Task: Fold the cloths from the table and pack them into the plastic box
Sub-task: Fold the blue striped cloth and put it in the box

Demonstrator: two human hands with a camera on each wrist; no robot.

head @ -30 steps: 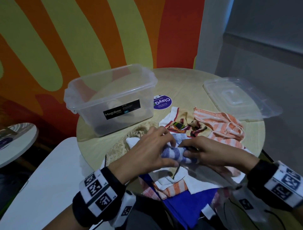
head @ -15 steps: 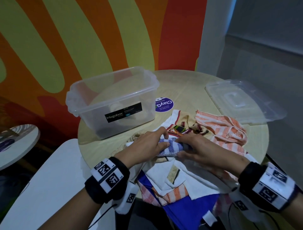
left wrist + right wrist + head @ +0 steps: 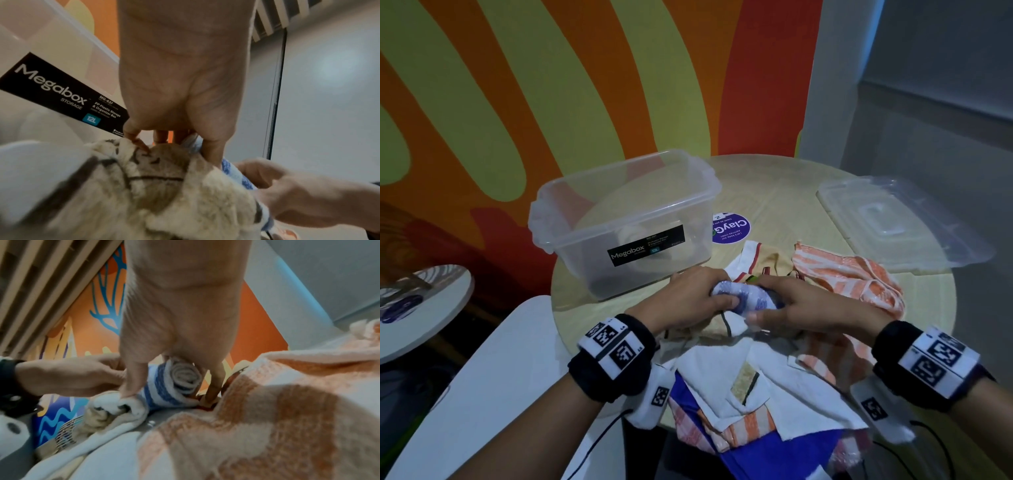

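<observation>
Cloths (image 3: 739,380), soft terry, lie heaped at the round table's (image 3: 784,192) six o'clock. Both hands, left (image 3: 693,298) and right (image 3: 804,305), curl round a tight blue-striped roll (image 3: 743,296). Clear plastic box (image 3: 626,222) stands at ten o'clock.

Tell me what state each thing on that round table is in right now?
Blue-and-white striped cloth: rolled up, gripped at both ends.
Clear plastic Megabox box: open, lid off.
Clear plastic lid: lying flat on the table.
Orange-and-white striped towel: crumpled, unfolded.
Left hand: gripping the roll.
Right hand: gripping the roll.
</observation>
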